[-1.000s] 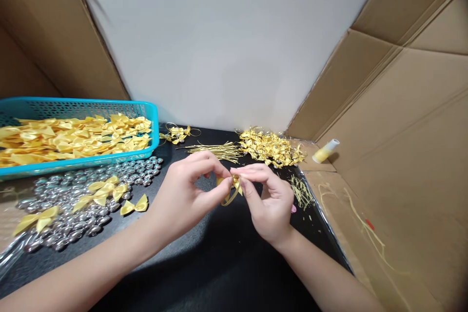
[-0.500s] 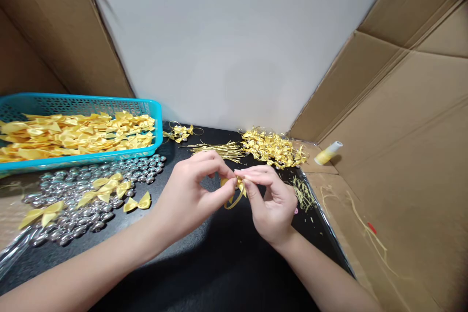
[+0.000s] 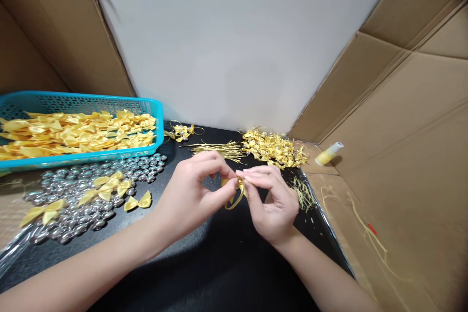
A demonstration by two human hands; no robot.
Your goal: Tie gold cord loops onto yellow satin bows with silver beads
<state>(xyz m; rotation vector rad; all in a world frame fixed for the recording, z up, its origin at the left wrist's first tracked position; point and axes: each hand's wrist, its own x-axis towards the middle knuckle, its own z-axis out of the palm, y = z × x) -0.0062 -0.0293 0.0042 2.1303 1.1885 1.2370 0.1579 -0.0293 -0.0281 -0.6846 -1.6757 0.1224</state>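
Note:
My left hand (image 3: 199,183) and my right hand (image 3: 272,202) meet over the black table, fingertips almost touching. Between them is a yellow ribbon bow (image 3: 231,199), mostly covered by the fingers, with a thin loop hanging below it. Both hands are closed in a pinch on it; exactly which part each one grips is hidden. Behind the hands lie a bundle of gold ties (image 3: 219,150) and a heap of finished-looking bows with silver beads and loops (image 3: 272,147). Left of my left hand are a loose yellow bow (image 3: 138,202) and many silver beads (image 3: 86,212).
A turquoise basket (image 3: 159,129) full of yellow bows stands at the left. A few looped bows (image 3: 181,131) lie near the wall. Thread clippings (image 3: 303,194) and a spool of yellow thread (image 3: 329,154) are at the right. Cardboard panels (image 3: 409,122) flank the table.
The hands hold nearly the same pinch on the bow. The right fingers have shifted very slightly, and the view has moved a little.

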